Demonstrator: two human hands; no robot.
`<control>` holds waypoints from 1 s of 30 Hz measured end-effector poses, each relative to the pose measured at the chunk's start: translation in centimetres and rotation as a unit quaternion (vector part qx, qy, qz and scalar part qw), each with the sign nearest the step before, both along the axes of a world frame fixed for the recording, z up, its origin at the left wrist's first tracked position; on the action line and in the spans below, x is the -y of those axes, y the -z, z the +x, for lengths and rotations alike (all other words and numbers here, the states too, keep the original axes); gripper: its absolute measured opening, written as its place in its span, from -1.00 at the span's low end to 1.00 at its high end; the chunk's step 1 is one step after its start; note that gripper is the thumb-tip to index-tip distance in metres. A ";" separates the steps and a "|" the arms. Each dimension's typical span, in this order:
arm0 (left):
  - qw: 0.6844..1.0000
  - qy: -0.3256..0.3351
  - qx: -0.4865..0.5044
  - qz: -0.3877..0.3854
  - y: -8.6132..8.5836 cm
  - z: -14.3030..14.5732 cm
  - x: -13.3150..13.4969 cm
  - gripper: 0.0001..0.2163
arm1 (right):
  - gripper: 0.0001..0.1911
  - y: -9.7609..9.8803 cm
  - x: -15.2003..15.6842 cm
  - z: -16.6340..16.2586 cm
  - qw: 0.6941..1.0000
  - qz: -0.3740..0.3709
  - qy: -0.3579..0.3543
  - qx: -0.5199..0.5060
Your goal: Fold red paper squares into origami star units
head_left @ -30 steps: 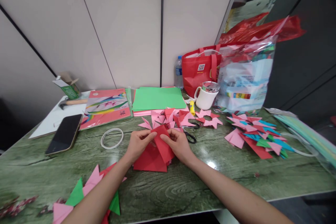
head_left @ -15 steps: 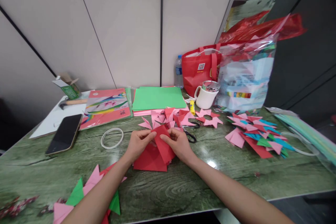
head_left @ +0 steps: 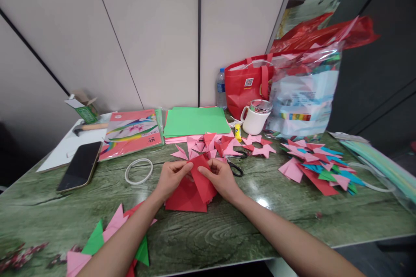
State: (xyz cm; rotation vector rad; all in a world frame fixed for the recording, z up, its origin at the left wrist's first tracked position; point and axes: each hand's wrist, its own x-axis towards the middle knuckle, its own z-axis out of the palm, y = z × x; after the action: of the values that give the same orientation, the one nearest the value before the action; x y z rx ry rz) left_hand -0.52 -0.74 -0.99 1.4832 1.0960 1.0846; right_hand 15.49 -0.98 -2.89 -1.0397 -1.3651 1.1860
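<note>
A folded piece of red paper [head_left: 203,176] is pinched between both hands above the middle of the table. My left hand [head_left: 173,177] grips its upper left edge with thumb and fingers, and my right hand [head_left: 221,177] grips its upper right edge the same way. Below it lies a stack of red paper squares [head_left: 186,201]. Just behind my hands are pink and red folded paper pieces [head_left: 211,143] and a pair of scissors with black handles [head_left: 236,169], partly covered.
A white ring [head_left: 139,171] and a phone [head_left: 80,165] lie left, near a hammer [head_left: 92,127]. Green paper sheets [head_left: 196,122], a glue stick [head_left: 238,133] and a white mug [head_left: 255,120] stand behind. Colourful folded pieces lie at right [head_left: 320,162] and front left [head_left: 112,229].
</note>
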 end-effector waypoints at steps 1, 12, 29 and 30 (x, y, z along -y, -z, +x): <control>1.000 0.002 0.000 0.001 0.0 0.0 0.0 -0.74 | -0.72 0.0 0.0 0.0 1.000 0.000 0.000 0.000; 0.997 0.001 -0.054 0.050 -0.3 0.0 0.1 -0.73 | -0.77 -0.3 -0.3 0.3 0.999 0.026 -0.012 -0.014; 0.996 0.018 -0.077 0.042 -0.1 0.1 0.2 -0.72 | -0.76 -0.3 -0.4 0.4 0.995 -0.012 0.019 -0.097; 0.996 0.018 -0.078 0.041 -0.1 0.2 0.2 -0.72 | -0.75 -0.2 -0.4 0.4 0.995 -0.008 0.020 -0.094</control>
State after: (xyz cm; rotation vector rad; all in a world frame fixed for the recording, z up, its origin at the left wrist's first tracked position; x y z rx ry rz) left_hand -0.37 -0.94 -0.90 1.6680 1.1394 1.0133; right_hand 15.92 -0.60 -2.65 -0.9362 -1.1847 1.2354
